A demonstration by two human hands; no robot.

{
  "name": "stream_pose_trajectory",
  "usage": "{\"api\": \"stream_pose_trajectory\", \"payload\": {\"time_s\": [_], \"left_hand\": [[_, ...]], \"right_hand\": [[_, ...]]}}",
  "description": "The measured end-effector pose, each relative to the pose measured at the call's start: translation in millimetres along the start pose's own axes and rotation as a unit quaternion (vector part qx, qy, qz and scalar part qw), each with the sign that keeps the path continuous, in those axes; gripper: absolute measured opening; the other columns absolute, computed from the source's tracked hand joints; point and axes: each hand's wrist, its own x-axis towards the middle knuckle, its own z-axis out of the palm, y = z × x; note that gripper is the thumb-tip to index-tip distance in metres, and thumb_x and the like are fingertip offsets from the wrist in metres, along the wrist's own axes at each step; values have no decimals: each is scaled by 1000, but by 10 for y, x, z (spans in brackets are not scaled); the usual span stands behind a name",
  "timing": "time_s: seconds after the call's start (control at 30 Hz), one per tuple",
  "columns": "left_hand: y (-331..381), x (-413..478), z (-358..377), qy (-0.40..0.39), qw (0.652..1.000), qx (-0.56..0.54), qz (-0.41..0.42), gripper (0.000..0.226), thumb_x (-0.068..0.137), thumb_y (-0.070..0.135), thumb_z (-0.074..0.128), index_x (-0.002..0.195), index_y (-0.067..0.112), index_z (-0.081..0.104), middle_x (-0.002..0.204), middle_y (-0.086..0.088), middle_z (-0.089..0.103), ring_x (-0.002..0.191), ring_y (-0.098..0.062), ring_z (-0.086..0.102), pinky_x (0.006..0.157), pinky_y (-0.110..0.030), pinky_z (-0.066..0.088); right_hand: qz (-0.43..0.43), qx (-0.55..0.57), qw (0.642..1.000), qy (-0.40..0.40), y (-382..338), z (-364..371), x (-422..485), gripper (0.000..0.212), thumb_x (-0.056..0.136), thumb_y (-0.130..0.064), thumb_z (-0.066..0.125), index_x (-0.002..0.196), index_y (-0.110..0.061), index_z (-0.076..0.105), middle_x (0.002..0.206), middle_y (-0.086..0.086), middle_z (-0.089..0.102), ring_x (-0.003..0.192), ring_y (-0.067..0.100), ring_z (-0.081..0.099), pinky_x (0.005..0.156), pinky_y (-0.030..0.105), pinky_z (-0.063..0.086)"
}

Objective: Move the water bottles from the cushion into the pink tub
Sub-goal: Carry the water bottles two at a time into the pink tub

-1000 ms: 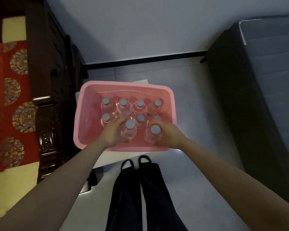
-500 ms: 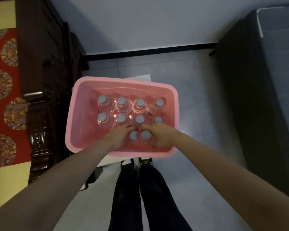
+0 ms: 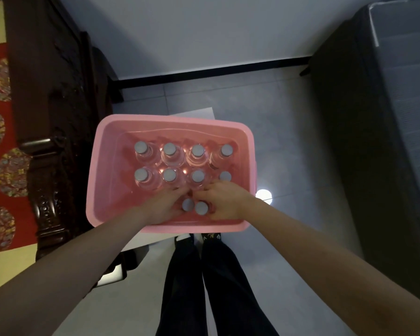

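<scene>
No text, label or number is readable anywhere.

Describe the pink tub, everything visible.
The tub is a pink rectangular basin with rounded corners and a rolled rim, apparently plastic. It sits level on something white. Ten capped clear bottles stand upright inside. The left hand and right hand reach in, each gripping a near bottle.

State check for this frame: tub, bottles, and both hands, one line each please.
pink tub: upright, open, holding ten bottles.
back two rows of bottles: eight, upright, capped, untouched.
front two bottles: upright, capped, side by side, gripped.
left hand: closed on the left front bottle.
right hand: closed on the right front bottle.
</scene>
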Motion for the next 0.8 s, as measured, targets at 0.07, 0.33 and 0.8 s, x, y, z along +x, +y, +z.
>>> {"api": "stream_pose_trajectory", "payload": {"time_s": [0.07, 0.33, 0.8], "left_hand": [[0, -16, -34, -6, 1000, 24, -3, 30, 84, 14, 63, 113, 14, 54, 105, 1, 61, 92, -19, 57, 77, -38, 47], [-56, -68, -114, 1, 998, 67, -13, 42, 83, 22, 65, 124, 21, 55, 111, -2, 63, 102, -20, 57, 84, -40, 47], [-45, -137, -7, 95, 993, -67, -3, 37, 81, 22, 73, 114, 33, 61, 96, 25, 61, 88, 4, 58, 75, -17, 45]], "right_hand": [[3, 27, 1000, -1, 5, -1, 6, 39, 70, -15, 67, 109, -13, 62, 90, 9, 66, 83, 30, 61, 64, 38, 48], [75, 55, 995, -31, 61, 84, 5, 45, 78, -1, 58, 121, -12, 56, 97, 16, 65, 85, 33, 62, 60, 33, 39], [184, 101, 969, 131, -230, 335, -128, 26, 75, -3, 58, 97, -14, 64, 85, 8, 69, 79, 35, 64, 59, 29, 37]]}}
